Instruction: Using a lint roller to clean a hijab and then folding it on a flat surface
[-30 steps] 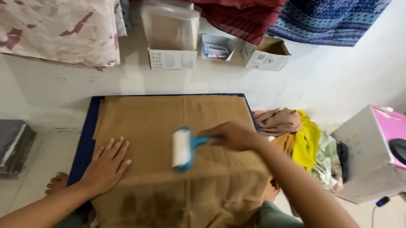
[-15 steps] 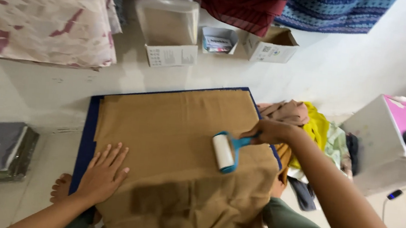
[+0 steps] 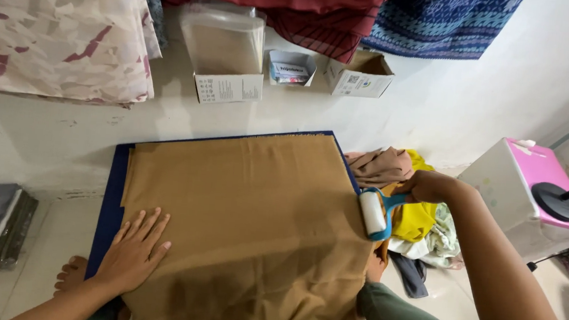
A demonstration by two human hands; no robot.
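Brown cloth (image 3: 244, 225) spread flat over a dark blue mat (image 3: 111, 200) on the pale floor, its near end spilling off toward the lap. Left hand (image 3: 133, 253) pressed on the cloth's near-left part, palm down, fingers fully splayed, gripping nothing — just pinning the fabric. Right hand (image 3: 427, 186) closed around the blue handle of a lint roller (image 3: 374, 214), the white barrel sitting right at the cloth's right edge, whether touching or just off it hard to tell. Just beyond that edge, a heap of crumpled clothes (image 3: 417, 213), yellow and tan and pale. Past the cloth's far edge, small cardboard boxes (image 3: 229, 86) against the wall; well to its right, a white box with a pink lid (image 3: 529, 181).

Likely trouble from here: with the roller at the very margin, the sticky barrel could snag the loose edge and lift or fold it, or stray onto the heap. Only the left part pinned — so a firm stroke might drag and wrinkle the free right side.
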